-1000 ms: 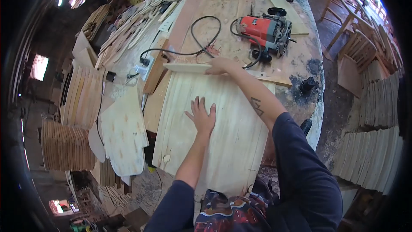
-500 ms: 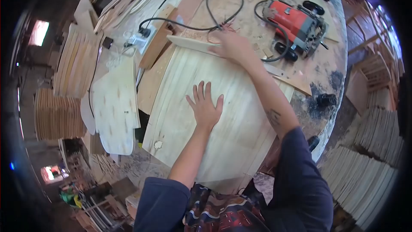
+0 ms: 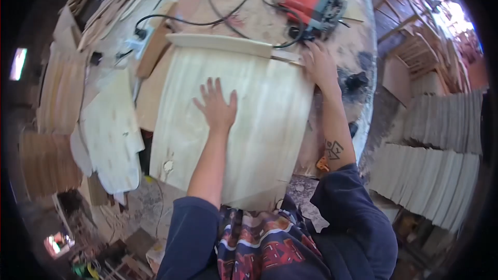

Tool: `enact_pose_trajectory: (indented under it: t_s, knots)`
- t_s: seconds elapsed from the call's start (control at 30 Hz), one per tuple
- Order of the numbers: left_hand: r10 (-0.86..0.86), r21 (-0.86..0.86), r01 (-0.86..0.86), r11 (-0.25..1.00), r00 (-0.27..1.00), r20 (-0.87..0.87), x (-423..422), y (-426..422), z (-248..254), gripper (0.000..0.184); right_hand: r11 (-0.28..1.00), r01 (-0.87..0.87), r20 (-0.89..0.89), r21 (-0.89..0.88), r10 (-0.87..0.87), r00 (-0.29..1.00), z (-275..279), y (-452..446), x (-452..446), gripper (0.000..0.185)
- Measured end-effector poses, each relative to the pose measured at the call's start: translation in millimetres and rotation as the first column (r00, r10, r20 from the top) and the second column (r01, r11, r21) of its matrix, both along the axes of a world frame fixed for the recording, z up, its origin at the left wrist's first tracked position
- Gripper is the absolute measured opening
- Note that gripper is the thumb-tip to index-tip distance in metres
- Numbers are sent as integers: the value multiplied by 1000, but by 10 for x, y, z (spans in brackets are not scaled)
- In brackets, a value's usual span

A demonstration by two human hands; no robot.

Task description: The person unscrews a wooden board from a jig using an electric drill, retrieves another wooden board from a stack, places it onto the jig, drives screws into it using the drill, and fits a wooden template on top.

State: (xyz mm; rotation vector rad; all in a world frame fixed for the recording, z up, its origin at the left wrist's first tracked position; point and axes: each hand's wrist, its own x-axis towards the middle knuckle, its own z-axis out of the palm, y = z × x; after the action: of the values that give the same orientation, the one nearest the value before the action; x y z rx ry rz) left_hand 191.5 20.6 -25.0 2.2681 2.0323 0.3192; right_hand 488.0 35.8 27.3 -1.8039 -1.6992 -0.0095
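Observation:
A wide pale wooden panel (image 3: 249,119) lies in front of me, its near edge close to my body. My left hand (image 3: 217,108) rests flat on it, fingers spread. Across the panel's far edge runs a narrow pale wooden strip (image 3: 220,44). My right hand (image 3: 320,65) is at the panel's far right corner, by the right end of a thin flat piece (image 3: 287,56); its fingertips are blurred, so any grip is unclear. Just beyond that hand sits a red and black power tool (image 3: 306,8) with a black cable.
A wooden block (image 3: 155,44) and a power strip (image 3: 141,41) lie left of the strip. Irregular pale boards (image 3: 111,129) are at the left. Stacked slats (image 3: 428,179) stand on the right, below wooden chair frames (image 3: 420,54). A black knob-like part (image 3: 356,81) is on the table.
My right hand has left the pale strip and moved right to the panel's far corner. My left hand stays flat on the panel. The camera view has shifted.

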Motion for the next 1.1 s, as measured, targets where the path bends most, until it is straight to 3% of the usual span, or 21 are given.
enact_pose_trajectory:
  t_s: [0.07, 0.1, 0.17, 0.3, 0.4, 0.53, 0.57, 0.6, 0.63, 0.67, 0.73, 0.8, 0.83, 0.87, 0.9, 0.93, 0.97, 1.0, 1.03, 1.07, 1.1]
  knots:
    - [41, -36, -43, 998, 998, -57, -4, -33, 35, 67, 927, 235, 81, -292, -221, 972, -159, -351, 336, 35]
    - [37, -46, -39, 998, 998, -42, 13, -36, 36, 67, 924, 243, 99, -296, -223, 970, -244, -428, 448, 35]
    - [43, -46, -45, 998, 998, -44, -6, -35, 33, 67, 953, 32, -278, -301, -120, 953, -366, -478, 547, 35]
    - [53, -42, -55, 998, 998, -42, -16, -48, 24, 67, 950, 59, -298, -306, -155, 942, -445, -492, 521, 34]
    - [82, -38, -81, 996, 997, 13, 42, -26, 77, 69, 971, 37, -243, -234, -95, 965, -445, -494, 547, 36]
    - [24, -117, -8, 993, 991, 133, -23, -45, 154, 77, 960, -52, 111, -274, 85, 990, -435, -484, 857, 33]
    - [15, -128, 2, 992, 992, 128, -59, -81, 166, 79, 961, -24, 263, -277, 100, 960, -54, -493, 809, 30]
    - [-8, -133, 26, 991, 991, 131, -76, -56, 189, 82, 984, 13, 286, -176, 38, 957, 313, -543, 729, 31]
    - [18, -115, -1, 993, 989, 145, -84, -31, 232, 82, 995, 19, 163, -101, -3, 987, 550, -563, 746, 30]
    - [-5, -147, 27, 989, 989, 148, -60, -43, 244, 86, 983, 109, 225, -147, -75, 972, 806, -588, 680, 30]
    - [-31, -175, 61, 983, 985, 167, -103, -51, 257, 89, 925, 205, 318, -321, -98, 943, 619, -493, 905, 31]
    - [-56, -186, 124, 975, 941, 335, -171, -19, 217, 79, 873, 224, 477, -433, 11, 879, 326, -479, 904, 32]
    - [-39, -194, 113, 975, 936, 350, -257, -65, 117, 79, 812, 299, 365, -502, -114, 924, 201, -498, 818, 35]
    - [-93, -82, 170, 982, 814, 573, -430, -35, 27, 71, 821, 284, 376, -496, -93, 922, -1, -473, 764, 35]
    - [-165, 42, 202, 979, 646, 745, -625, -59, -37, 62, 955, 249, 349, -161, -181, 920, -291, -536, 759, 33]
    - [-191, 129, 141, 982, 687, 701, -867, -309, 47, 55, 959, 216, 282, 184, -262, 923, -488, -730, 704, 31]
    - [-219, 224, 92, 970, 727, 650, -1126, -628, 166, 48, 959, 258, 250, 118, -280, 927, -338, -994, 364, 34]
    - [-248, 325, 19, 946, 687, 683, -1384, -931, 127, 47, 952, 300, 219, 60, -306, 927, -120, -1248, -53, 36]
    - [-166, 402, -123, 907, 774, 612, -1620, -1275, 208, 45, 986, 166, 221, -8, -160, 962, -359, -1488, -93, 39]
    - [-78, 404, -288, 868, 725, 684, -1828, -1590, 125, 47, 997, 28, 215, -74, -11, 977, -570, -1721, -149, 43]
    - [39, 439, -421, 794, 755, 654, -2034, -1855, 24, 53, 968, 40, 56, -247, -27, 998, -466, -1987, -469, 44]
